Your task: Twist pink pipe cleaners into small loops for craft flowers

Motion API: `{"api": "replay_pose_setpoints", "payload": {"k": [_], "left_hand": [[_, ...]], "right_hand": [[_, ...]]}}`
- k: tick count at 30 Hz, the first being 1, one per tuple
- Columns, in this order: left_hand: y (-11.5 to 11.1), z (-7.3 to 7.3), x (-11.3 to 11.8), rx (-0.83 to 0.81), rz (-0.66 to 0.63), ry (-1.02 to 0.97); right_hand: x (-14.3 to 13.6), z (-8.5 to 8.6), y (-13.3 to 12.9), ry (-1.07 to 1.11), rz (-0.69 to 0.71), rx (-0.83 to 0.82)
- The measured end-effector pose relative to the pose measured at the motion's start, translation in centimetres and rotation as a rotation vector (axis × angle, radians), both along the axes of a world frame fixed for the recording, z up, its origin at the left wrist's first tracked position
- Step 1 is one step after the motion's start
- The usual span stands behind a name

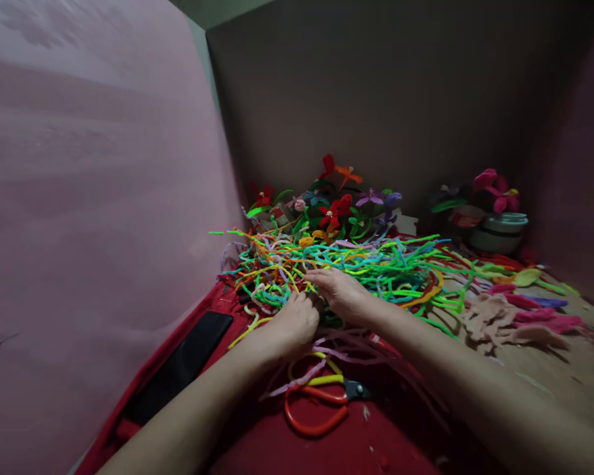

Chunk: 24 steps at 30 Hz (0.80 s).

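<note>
Both hands, left hand (pixel 297 321) and right hand (pixel 340 292), fingers curled into pipe cleaners (pixel 356 267); grip unclear. Light, bendy, tangle-prone: pinch one mid-stem.

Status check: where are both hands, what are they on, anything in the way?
Left hand and right hand both down in the pipe cleaners, grip hidden. Scissors lie just behind the hands. Phone at left.

My left hand (pixel 297 321) and right hand (pixel 340 290) press side by side into a tangled heap of bright fuzzy pipe cleaners (pixel 366 264). Red-handled scissors (pixel 321 402) lie on the red cloth (pixel 257 435) just below my wrists.
</note>
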<state>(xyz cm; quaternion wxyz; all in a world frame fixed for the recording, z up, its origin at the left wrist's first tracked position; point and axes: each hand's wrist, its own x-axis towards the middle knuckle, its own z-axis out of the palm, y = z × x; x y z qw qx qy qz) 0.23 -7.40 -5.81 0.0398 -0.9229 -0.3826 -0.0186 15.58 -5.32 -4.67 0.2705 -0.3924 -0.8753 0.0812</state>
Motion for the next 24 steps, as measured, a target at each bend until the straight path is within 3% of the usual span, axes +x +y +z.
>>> {"api": "replay_pose_setpoints", "payload": {"k": [3,7,15,18,24], "left_hand": [[0.3,1.5,-1.0,-0.026,-0.006,-0.04],[1.2,3.1,-2.5,0.008,0.24,-0.043],[3.4,1.6,-3.5,0.138,0.412,-0.061],[3.7,1.5,-3.3,0.196,0.394,-0.104],[4.1,1.2,-3.4,0.163,0.348,-0.015]], "right_hand": [[-0.6,-0.8,0.9,-0.264,-0.063,-0.007],[-0.8,-1.6,-0.1,-0.397,-0.239,0.053],[-1.1,-1.9,-1.0,-0.418,-0.247,0.074],[-0.8,-1.7,-1.1,-0.415,-0.198,0.058],[-0.7,-1.1,-1.8,-0.429,-0.18,0.087]]}}
